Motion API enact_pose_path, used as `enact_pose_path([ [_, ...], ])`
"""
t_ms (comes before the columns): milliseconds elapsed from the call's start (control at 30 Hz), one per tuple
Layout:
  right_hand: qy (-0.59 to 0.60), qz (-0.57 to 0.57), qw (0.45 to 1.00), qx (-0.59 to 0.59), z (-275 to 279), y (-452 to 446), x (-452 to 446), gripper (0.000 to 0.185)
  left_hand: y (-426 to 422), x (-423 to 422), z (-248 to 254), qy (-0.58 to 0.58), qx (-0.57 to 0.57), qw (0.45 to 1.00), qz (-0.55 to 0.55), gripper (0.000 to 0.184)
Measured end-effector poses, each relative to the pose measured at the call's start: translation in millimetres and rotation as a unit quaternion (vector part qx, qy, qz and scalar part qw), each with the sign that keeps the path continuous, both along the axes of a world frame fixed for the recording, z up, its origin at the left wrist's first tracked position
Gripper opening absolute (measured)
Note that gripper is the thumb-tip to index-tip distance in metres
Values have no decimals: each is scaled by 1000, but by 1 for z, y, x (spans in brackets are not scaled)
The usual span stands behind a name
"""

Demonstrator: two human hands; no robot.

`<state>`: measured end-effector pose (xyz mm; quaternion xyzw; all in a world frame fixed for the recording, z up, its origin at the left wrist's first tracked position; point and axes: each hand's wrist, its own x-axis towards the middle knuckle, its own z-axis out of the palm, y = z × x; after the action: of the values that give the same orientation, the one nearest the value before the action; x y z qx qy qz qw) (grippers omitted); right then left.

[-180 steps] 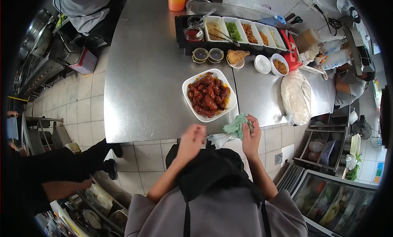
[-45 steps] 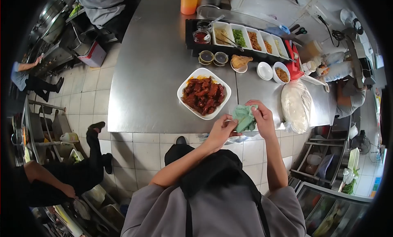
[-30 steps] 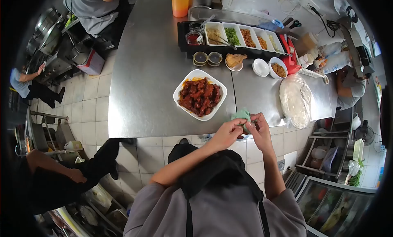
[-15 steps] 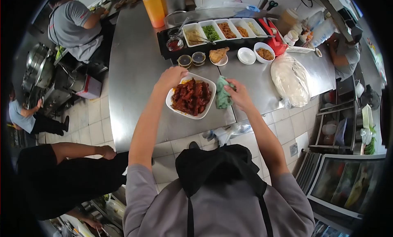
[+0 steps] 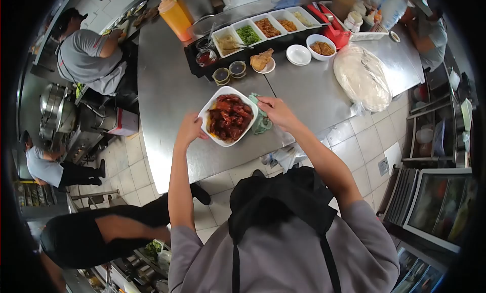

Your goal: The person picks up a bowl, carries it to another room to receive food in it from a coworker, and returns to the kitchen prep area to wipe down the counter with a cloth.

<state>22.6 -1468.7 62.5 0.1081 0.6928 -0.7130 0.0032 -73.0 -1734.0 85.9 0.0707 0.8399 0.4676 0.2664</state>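
Note:
A white squarish bowl [image 5: 208,103] of glossy dark-red sauced meat pieces [image 5: 231,116] is at the near part of the steel counter. My left hand [image 5: 190,129] grips its left rim, fingers closed around the edge. On the bowl's right side, my right hand [image 5: 277,113] pinches a green cloth [image 5: 262,125] that lies against the outer wall. Just beyond the bowl are two small cups of dark sauce [image 5: 221,76] and a fried chicken piece [image 5: 261,60] on a small white dish. Whether the bowl's base touches the counter is hard to tell.
Behind stands a black rack of topping trays [image 5: 247,35], with an orange squeeze bottle [image 5: 174,21] on its left. White saucers [image 5: 298,55], a bowl of brown food [image 5: 322,48] and a plastic-wrapped bundle [image 5: 362,75] lie rightward. A person in black [image 5: 76,237] is close on my left.
My left hand has shifted from the bowl's upper-left corner down to its left side. The bowl has turned, and my right hand has brought the cloth against it. The view has shifted too.

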Motion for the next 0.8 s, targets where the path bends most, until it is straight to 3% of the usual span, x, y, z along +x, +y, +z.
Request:
enact_pose_path([
  [200,20,-41,999,24,-24,-12,-8,27,-17,41,-12,-180,110,977,35,23],
  [400,-22,-13,994,104,-9,-28,22,27,13,84,-25,-118,217,953,173,18],
  [533,24,-94,989,-109,-39,-62,30,24,20,95,-33,-126,284,922,229,19],
  [633,-55,-87,973,-209,-56,-91,33,23,28,106,-27,-101,300,901,296,18],
  [733,-53,-59,885,-459,-42,-107,31,27,22,110,-16,-85,298,898,312,19],
  [800,-148,8,851,-505,-30,-100,23,30,12,110,-5,-82,289,914,272,18],
])
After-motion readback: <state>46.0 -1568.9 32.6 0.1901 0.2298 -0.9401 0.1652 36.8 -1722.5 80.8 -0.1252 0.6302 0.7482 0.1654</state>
